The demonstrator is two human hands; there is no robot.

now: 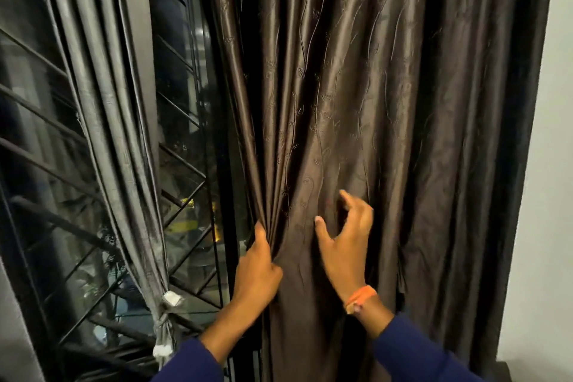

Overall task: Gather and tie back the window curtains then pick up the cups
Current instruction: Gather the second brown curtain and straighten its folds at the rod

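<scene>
A dark brown satin curtain (356, 102) with an embroidered vine pattern hangs over the right half of the window. My left hand (257, 273) pinches its left edge into tight pleats at about waist height. To the right, my right hand (344, 242) rests against the cloth with fingers spread and curled, holding nothing. The left curtain (102, 102), grey and shiny, is drawn aside and bound low down with a knotted tie (166, 313). No cups are in view.
Behind the curtains is a window (186, 164) with dark glass and a black diagonal metal grille. A white wall (545, 195) borders the right curtain. An orange band sits on my right wrist (359, 299).
</scene>
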